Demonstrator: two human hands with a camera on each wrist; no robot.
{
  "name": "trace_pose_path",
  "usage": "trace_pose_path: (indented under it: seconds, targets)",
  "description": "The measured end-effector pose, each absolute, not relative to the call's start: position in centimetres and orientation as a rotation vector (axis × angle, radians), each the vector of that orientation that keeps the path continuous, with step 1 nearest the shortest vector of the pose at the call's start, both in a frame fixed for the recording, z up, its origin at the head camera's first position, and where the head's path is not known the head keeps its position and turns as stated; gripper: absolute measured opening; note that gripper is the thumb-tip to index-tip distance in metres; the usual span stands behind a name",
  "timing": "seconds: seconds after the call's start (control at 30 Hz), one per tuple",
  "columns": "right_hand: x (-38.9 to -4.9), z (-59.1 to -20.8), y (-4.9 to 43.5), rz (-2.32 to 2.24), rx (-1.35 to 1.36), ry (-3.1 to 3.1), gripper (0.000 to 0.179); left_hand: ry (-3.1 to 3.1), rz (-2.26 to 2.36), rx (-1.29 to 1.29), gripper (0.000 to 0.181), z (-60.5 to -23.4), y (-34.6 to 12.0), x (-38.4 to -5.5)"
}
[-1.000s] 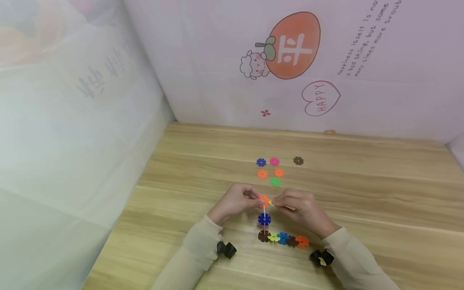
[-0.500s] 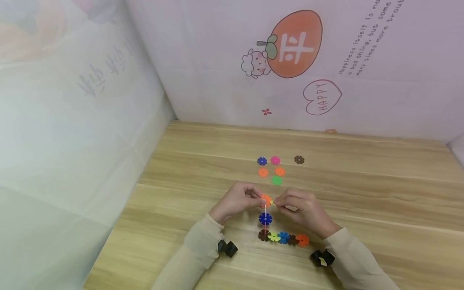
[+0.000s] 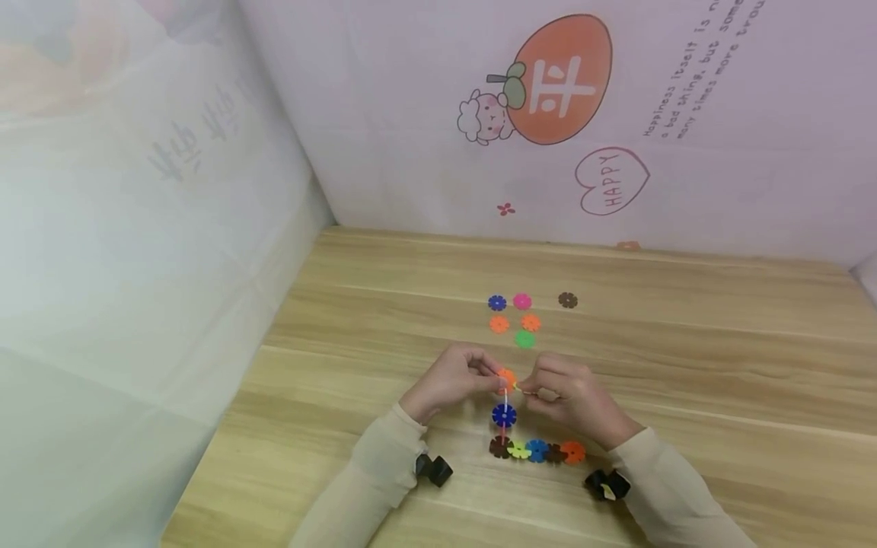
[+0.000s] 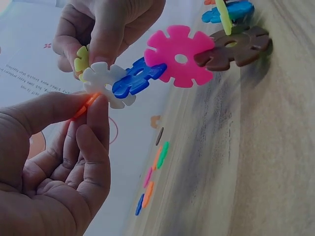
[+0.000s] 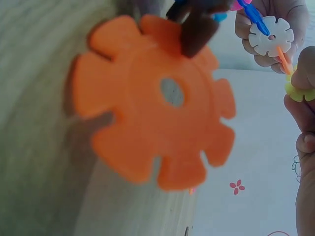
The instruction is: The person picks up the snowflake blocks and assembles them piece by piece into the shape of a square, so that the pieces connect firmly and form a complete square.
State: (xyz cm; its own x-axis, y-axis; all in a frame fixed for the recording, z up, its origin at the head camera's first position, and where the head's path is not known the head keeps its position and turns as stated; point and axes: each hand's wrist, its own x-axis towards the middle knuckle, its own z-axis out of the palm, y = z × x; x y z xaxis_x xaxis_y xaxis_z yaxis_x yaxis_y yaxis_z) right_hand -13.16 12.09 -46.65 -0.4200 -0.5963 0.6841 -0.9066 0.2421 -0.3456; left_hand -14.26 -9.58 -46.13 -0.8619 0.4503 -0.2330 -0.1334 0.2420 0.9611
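Observation:
My left hand [image 3: 454,377] pinches an orange notched plastic disc [image 3: 508,379] between thumb and fingertips. Just to its right, my right hand [image 3: 569,388] pinches a yellow notched disc [image 5: 300,92], mostly covered by the thumb and fingers. The yellow disc meets the orange one at its edge. In the left wrist view, a white disc [image 4: 101,78] joins the orange disc, followed by a blue disc [image 4: 140,77], a pink disc [image 4: 165,46] and a brown disc [image 4: 248,46] low by the tabletop. These interlock as a standing chain.
From the brown disc, a row runs right through a yellow disc [image 3: 519,450] and a blue disc [image 3: 537,450] to an orange end disc [image 3: 572,452]. Several loose discs lie beyond the hands, among them a green disc [image 3: 524,339] and a brown disc [image 3: 567,300]. A printed curtain [image 3: 411,114] hangs behind.
My right fingers have shifted slightly on the yellow disc, and less of it shows in the head view. The left hand keeps its pinch. The view itself has moved a little.

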Motion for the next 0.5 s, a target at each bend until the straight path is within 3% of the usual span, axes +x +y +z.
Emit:
trace_pose_path:
  seconds: [0.13, 0.33, 0.5]
  targets:
    - [-13.2, -46.7, 12.2, 1.015, 1.384, -2.110, 0.004, 2.060, 1.638, 0.294, 0.012, -46.0, -9.4, -14.3]
    - [-13.6, -46.6, 12.9, 1.255, 1.380, -2.038, 0.029, 2.035, 1.630, 0.312, 0.012, -45.9, -9.8, -14.5]
    - [-13.7, -46.3, 13.7, 1.366, 1.324, -1.985, 0.032, 2.032, 1.638, 0.296, 0.013, -45.9, -10.5, -14.7]
